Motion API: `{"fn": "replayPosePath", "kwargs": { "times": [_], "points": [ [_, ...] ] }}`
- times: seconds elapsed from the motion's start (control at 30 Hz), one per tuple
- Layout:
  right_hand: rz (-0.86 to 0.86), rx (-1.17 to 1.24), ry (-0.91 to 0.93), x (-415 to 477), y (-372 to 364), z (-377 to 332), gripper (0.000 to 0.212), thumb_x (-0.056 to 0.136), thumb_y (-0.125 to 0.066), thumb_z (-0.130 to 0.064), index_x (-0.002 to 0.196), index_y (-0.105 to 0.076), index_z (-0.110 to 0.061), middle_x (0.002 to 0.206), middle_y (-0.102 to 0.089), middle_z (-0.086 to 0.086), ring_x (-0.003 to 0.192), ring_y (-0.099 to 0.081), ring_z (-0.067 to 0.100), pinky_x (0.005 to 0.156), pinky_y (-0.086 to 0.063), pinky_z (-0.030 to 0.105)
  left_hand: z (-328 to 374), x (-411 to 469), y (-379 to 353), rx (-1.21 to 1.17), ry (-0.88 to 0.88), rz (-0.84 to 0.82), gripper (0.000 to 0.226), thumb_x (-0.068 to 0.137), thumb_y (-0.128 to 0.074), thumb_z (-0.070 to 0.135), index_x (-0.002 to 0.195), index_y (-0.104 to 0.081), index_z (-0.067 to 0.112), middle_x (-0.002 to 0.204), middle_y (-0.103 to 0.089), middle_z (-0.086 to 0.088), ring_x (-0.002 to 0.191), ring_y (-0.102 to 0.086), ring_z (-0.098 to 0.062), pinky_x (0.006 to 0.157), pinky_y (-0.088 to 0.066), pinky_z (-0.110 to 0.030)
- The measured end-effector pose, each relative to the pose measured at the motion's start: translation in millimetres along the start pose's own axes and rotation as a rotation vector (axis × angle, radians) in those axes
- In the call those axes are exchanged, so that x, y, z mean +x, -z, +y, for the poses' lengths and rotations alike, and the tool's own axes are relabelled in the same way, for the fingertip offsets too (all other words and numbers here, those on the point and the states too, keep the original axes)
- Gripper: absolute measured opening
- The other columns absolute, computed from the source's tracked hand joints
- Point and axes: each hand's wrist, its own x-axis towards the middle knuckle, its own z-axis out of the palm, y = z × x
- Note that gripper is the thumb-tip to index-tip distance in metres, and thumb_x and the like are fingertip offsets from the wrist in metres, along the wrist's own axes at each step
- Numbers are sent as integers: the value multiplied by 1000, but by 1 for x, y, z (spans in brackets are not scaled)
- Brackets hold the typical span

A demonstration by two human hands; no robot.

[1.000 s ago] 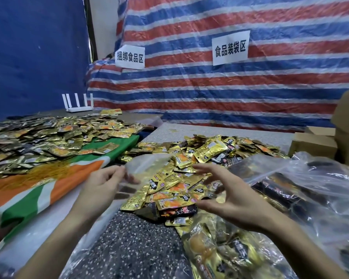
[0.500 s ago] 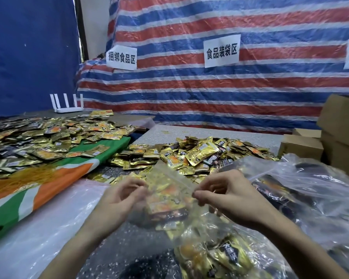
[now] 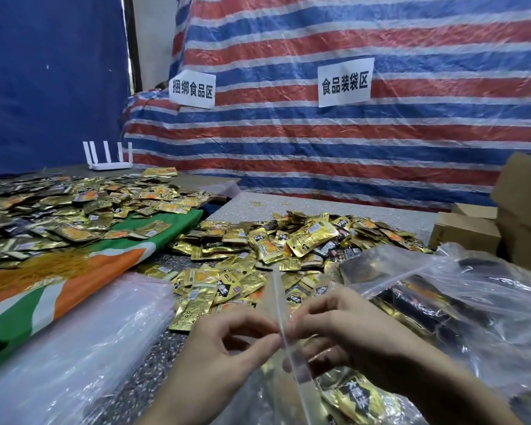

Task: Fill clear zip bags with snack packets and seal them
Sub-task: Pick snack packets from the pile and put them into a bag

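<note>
1. Item in hand. A clear zip bag point(image 3: 277, 289) with a whitish press-seal strip is held edge-on to the camera. It sits between both hands, above the near part of the speckled grey table point(image 3: 334, 207).

2. Hand state. The left hand point(image 3: 227, 348) pinches the strip between thumb and forefinger, with its other fingers loosely curled. The right hand point(image 3: 353, 335) pinches the same strip from the opposite side, its fingertips almost meeting those of the left. Neither hand holds anything else.

3. Limits of view. Edge-on, I cannot tell whether this bag contains packets. I also cannot tell whether the strip is being parted or pressed closed.

4. Done. A clear plastic pack of gold packets point(image 3: 356, 400) lies under the right wrist. I judge it to be finished output, though its seal is not visible.

5. Left. A heap of loose gold foil snack packets point(image 3: 288, 240) lies just beyond the hands. A second heap point(image 3: 74, 207) covers the green, orange and white cloth point(image 3: 74, 283) on the left. A stack of flat clear plastic point(image 3: 74, 348), probably unused bags, lies beside it. I judge that most of the task is outstanding.
</note>
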Motion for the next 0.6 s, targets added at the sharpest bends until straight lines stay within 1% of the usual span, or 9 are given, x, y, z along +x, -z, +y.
{"fn": "replayPosePath", "kwargs": {
  "times": [0.03,0.1,0.17,0.27,0.37,0.43,0.5,0.57,0.6],
  "points": [
    [-10,-7,-4,0,0,0,9,87,-67,3,81,-73,4,82,-71,29,62,-68,28,56,-59,33,0,0,1,-26,14,-19,5,80,-77,22,83,-79,20,84,-75,-7,80,-72,-16,75,-58,-31],
    [-13,-24,-6,0,-2,0,6,84,-72,1,81,-74,6,77,-71,22,58,-66,23,53,-56,28,1,-1,0,-59,37,-15,20,78,-73,36,81,-79,17,78,-75,-9,74,-71,-19,68,-57,-31],
    [-6,-55,12,0,-5,0,6,81,-76,-1,77,-75,4,73,-71,18,56,-65,18,52,-54,26,3,-1,-1,-94,80,-10,31,76,-76,46,78,-78,15,72,-73,-10,67,-70,-17,61,-55,-28],
    [7,-84,38,-1,-11,0,10,77,-81,-5,70,-75,-1,70,-71,15,56,-64,17,50,-52,24,4,2,1,-178,158,-51,26,77,-81,35,73,-76,10,69,-71,-11,62,-67,-18,57,-54,-27],
    [23,-28,37,-1,-9,0,16,76,-83,-10,70,-72,-1,70,-71,14,54,-62,18,48,-51,25,2,5,13,-223,177,-39,22,80,-77,23,69,-72,5,69,-68,-14,62,-62,-21,54,-52,-26],
    [85,31,50,-1,-1,0,18,79,-78,-5,64,-68,-4,66,-67,12,51,-58,17,45,-48,25,-1,7,26,-255,197,62,20,83,-72,13,65,-69,5,65,-65,-13,58,-59,-20,49,-50,-24],
    [189,29,72,0,10,0,22,80,-73,-1,62,-63,-8,64,-61,13,48,-51,17,42,-42,25,-4,11,42,-297,208,196,28,87,-60,4,61,-67,9,60,-59,-10,52,-57,-17,44,-48,-23],
    [236,-91,138,1,15,0,19,77,-74,-1,68,-60,-10,67,-57,11,52,-46,17,44,-38,25,-5,16,53,-310,197,259,37,88,-54,0,56,-66,15,57,-56,-7,49,-56,-16,43,-47,-24],
    [232,-176,208,2,15,0,20,75,-75,0,72,-60,-13,70,-60,6,54,-47,15,47,-37,25,-6,19,55,-316,194,271,40,88,-53,0,54,-65,17,56,-55,-6,49,-55,-16,43,-47,-25]
  ]
}}
